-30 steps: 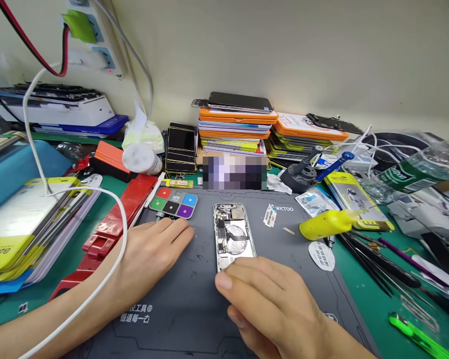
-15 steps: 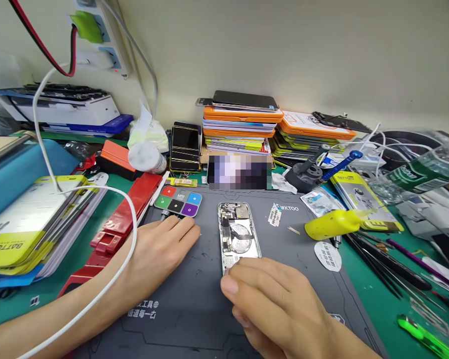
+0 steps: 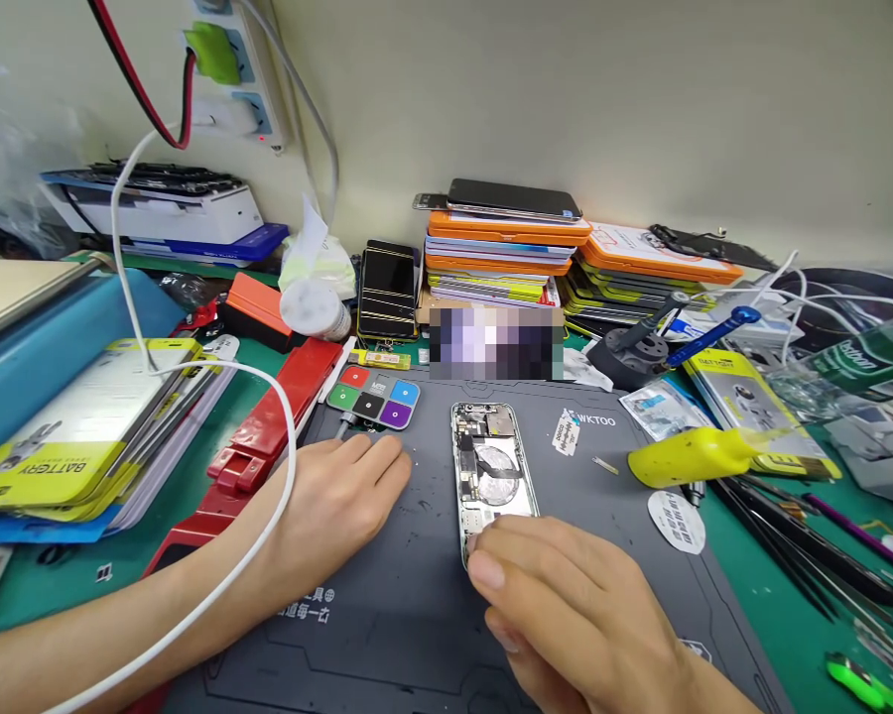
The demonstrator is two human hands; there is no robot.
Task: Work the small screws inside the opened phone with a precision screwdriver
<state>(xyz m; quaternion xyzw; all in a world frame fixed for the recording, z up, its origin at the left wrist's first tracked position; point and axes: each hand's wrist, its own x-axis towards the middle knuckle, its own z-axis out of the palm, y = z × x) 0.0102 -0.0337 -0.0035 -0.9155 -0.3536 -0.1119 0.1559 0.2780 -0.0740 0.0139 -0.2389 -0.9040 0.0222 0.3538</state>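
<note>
An opened phone body (image 3: 491,466) with its insides exposed lies upright on the dark grey work mat (image 3: 387,615). My right hand (image 3: 573,605) covers the phone's near end, fingers curled and pressed together against it. My left hand (image 3: 338,496) rests palm down on the mat to the left of the phone, fingers stretched toward a small tray with coloured squares (image 3: 373,398). A white cable (image 3: 215,585) crosses over my left forearm.
A yellow squeeze bottle (image 3: 696,456) lies at the mat's right edge, with tweezers and thin tools (image 3: 796,540) beyond it. Stacked phone boxes (image 3: 502,248) stand at the back. Battery packs (image 3: 74,436) and a red holder (image 3: 268,436) sit on the left.
The view has shifted left, so everything sits further right in frame. Both hands keep their places on the mat and the phone.
</note>
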